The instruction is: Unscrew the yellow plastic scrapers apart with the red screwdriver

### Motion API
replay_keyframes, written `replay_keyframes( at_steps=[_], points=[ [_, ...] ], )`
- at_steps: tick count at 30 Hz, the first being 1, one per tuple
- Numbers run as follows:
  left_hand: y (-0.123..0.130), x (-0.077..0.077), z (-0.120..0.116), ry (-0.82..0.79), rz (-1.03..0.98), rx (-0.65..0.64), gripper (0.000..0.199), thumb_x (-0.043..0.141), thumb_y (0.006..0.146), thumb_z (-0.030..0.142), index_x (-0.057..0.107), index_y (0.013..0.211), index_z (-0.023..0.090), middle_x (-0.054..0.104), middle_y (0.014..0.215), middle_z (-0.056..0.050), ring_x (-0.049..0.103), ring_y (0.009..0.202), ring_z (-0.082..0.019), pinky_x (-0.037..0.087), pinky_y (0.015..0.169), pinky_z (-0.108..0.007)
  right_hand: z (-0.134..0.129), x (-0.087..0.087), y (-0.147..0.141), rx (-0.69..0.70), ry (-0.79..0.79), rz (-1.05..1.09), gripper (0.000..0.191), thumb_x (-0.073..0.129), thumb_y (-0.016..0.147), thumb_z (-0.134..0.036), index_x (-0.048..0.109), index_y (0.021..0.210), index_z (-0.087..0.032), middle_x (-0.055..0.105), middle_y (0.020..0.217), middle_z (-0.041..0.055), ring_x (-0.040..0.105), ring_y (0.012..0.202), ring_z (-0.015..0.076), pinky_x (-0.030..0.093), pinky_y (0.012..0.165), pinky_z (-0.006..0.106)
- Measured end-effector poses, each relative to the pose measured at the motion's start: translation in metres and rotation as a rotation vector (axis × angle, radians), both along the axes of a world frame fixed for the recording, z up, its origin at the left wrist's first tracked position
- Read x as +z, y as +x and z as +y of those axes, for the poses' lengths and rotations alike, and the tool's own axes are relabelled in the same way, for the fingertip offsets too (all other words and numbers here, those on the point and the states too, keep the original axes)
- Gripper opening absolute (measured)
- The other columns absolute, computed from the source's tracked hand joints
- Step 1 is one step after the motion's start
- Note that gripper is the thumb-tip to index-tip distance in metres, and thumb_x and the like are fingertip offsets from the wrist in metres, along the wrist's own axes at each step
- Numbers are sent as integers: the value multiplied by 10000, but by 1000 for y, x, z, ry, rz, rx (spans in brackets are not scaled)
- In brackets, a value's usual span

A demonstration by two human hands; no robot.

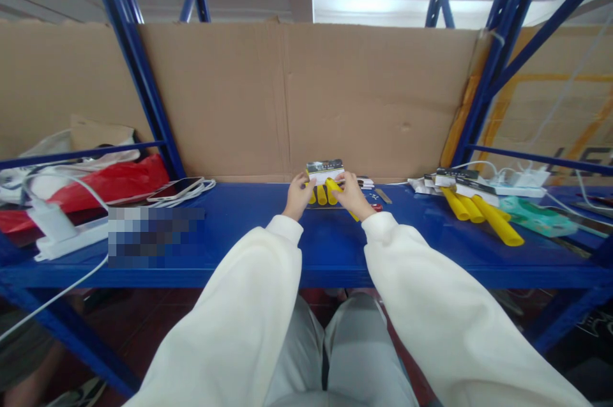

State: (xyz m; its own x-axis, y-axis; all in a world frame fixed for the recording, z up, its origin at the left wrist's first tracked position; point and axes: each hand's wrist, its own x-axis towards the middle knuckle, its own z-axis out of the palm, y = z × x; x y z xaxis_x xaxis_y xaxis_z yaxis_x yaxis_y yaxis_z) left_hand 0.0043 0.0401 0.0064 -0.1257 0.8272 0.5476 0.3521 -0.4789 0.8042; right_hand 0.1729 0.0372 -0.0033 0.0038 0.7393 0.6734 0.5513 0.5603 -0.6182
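Note:
Both hands are at a small black-and-white printed card (325, 170) with several yellow tubes (322, 195) hanging below it, near the back of the blue shelf. My left hand (297, 197) pinches the left edge of this piece, fingers closed. On the right side, my right hand (355, 196) is closed around a longer yellow tube (334, 185) that slants down under the palm. How that tube joins the card is hidden by the fingers. Just right of my right hand lie a small red item (378, 207) and a thin flat strip (383, 196).
Similar cards with yellow tubes (498, 222) lie on the right, next to a green plastic item (539, 216) and a white power strip (514, 184). At left are a red bag (115, 183), cables and another power strip (76, 238). Cardboard (215, 100) walls the back between blue posts.

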Motion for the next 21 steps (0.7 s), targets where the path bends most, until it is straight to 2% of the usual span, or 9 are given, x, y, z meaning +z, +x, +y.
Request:
replay_keyframes(
  at_steps=[2,5,8,10,12,17,21],
  points=[
    [1,0,0,23,21,-20,188,620,880,200,805,904,172,704,1311,-98,592,1313,-232,411,1149,-331,2,-2,2,-42,-7,44,412,656,675,-145,571,1072,-218,534,1207,110,587,1139,258,527,1008,453],
    [2,1,-2,37,15,-56,177,648,853,183,806,929,166,745,1214,-97,639,1240,-237,432,1132,-354,6,-4,4,-67,1,75,619,679,655,-153,530,1254,-203,482,1303,150,528,1243,290,527,1026,455],
    [2,2,-5,73,53,-42,190,669,836,174,817,955,167,702,1297,-114,599,1299,-252,404,1157,-351,8,-6,4,-75,4,90,785,680,650,-159,449,1399,-201,442,1377,170,466,1323,312,517,1048,470],
    [2,3,-8,96,101,-27,197,678,825,166,821,960,169,663,1356,-122,567,1339,-261,390,1168,-349,7,-6,3,-87,-16,92,831,673,648,-162,415,1437,-186,427,1402,182,452,1343,320,507,1063,482],
    [2,4,-11,100,140,-44,211,675,823,157,820,976,164,687,1315,-127,593,1305,-262,406,1158,-359,7,-5,3,-102,-38,76,845,673,644,-162,405,1446,-158,421,1410,198,454,1347,325,488,1084,486],
    [5,4,-16,67,104,-224,235,679,824,143,814,1013,178,779,1140,-73,670,1172,-254,447,1115,-389,6,-6,6,-92,-20,65,882,683,643,-167,382,1472,-168,428,1422,200,452,1356,332,431,1136,513],
    [8,3,-19,-101,5,-410,174,752,811,245,819,951,165,801,1032,-73,688,1134,-279,492,1057,-421,7,-7,6,-57,-6,55,886,688,644,-160,384,1476,-169,451,1419,204,423,1382,339,401,1154,532]
  ],
)
